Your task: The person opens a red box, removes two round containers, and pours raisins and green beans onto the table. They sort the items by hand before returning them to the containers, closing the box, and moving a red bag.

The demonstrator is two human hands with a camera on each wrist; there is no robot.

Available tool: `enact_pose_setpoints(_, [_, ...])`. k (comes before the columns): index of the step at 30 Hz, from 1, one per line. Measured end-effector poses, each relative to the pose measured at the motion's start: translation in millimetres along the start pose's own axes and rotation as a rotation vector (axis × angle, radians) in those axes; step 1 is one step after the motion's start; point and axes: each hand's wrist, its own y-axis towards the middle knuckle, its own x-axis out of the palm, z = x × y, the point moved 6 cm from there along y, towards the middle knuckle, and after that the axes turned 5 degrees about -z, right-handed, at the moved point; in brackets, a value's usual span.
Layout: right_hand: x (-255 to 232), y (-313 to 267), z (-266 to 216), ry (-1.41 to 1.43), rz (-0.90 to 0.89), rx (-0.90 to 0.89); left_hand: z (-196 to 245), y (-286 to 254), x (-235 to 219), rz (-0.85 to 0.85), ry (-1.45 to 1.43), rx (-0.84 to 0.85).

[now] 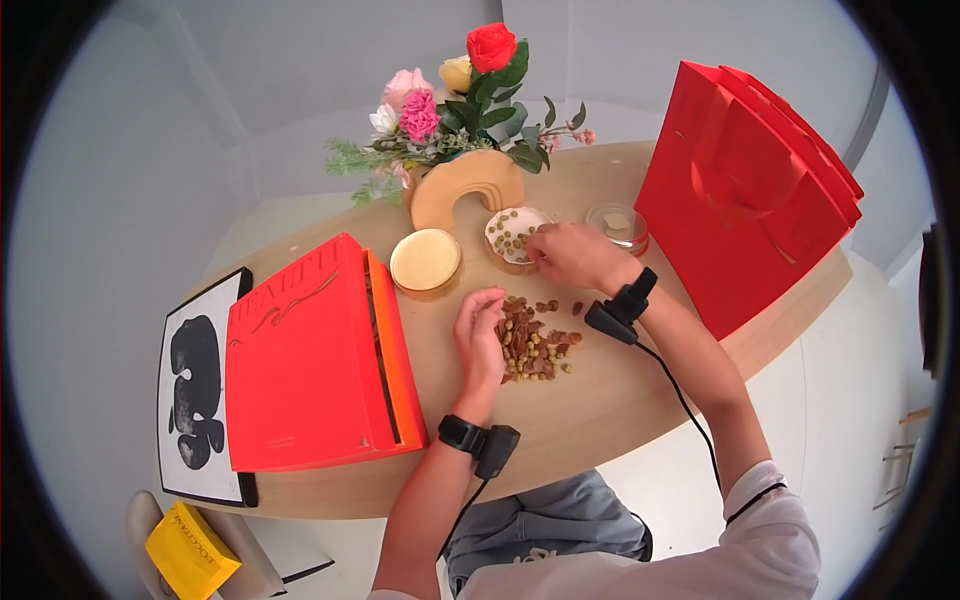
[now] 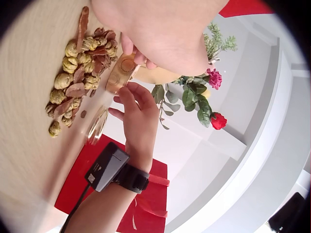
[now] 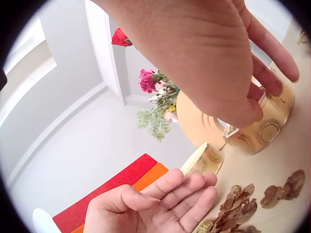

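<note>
My right hand (image 1: 585,258) is at a small round container (image 1: 512,262) holding green pieces, its fingertips dipping inside the rim. The right wrist view shows my right hand (image 3: 209,63) over that container's patterned gold wall (image 3: 267,127); what its fingertips touch is hidden. My left hand (image 1: 480,335) lies beside a pile of brown flakes and round yellowish-green pieces (image 1: 532,350), left of it. With palm turned up and fingers loosely bent, my left hand (image 3: 155,208) holds nothing visible. In the left wrist view, the pile (image 2: 77,80) shows wrinkled round pieces among the flakes.
A pale-topped round container (image 1: 426,262) stands left of the green-filled one, and a clear dish (image 1: 618,228) to its right. Behind are a wooden arch (image 1: 455,185) and flowers (image 1: 420,115). A red box (image 1: 300,370) and red bag (image 1: 735,200) flank these.
</note>
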Motion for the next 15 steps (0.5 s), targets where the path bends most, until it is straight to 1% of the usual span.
enact_pose_setpoints(1, [-0.5, -2.5, -2.1, 0.008, -0.041, 0.005, 0.0, 0.4, -0.3, -0.003, 0.000, 0.009])
enact_pose_setpoints(2, [-2.1, -6.5, -3.6, 0.009, -0.040, 0.006, 0.7, 0.5, -0.4, -0.005, 0.001, 0.009])
enact_pose_setpoints(5, [-7.1, -24.1, -12.2, 0.003, -0.012, -0.014, 1.6, 0.4, -1.2, -0.008, -0.001, 0.000])
enact_pose_setpoints(8, [-16.0, -46.0, -25.2, 0.078, 0.013, -0.032, -3.9, 1.3, -3.4, -0.008, -0.011, -0.006])
enact_pose_setpoints(10, [-12.1, -57.7, -36.1, 0.181, -0.152, -0.079, -9.3, 3.0, -6.2, -0.012, -0.012, 0.024])
enact_pose_setpoints(11, [-12.3, -61.6, -39.8, 0.182, -0.153, -0.081, -4.7, 1.6, -4.5, -0.009, -0.012, 0.023])
enact_pose_setpoints(13, [-3.1, -68.7, -52.8, 0.320, -0.312, -0.187, 2.2, -1.2, -0.4, -0.007, 0.002, -0.013])
enact_pose_setpoints(15, [4.0, -68.0, -58.7, 0.317, -0.327, -0.222, 3.1, -1.0, -0.5, -0.003, 0.007, -0.005])
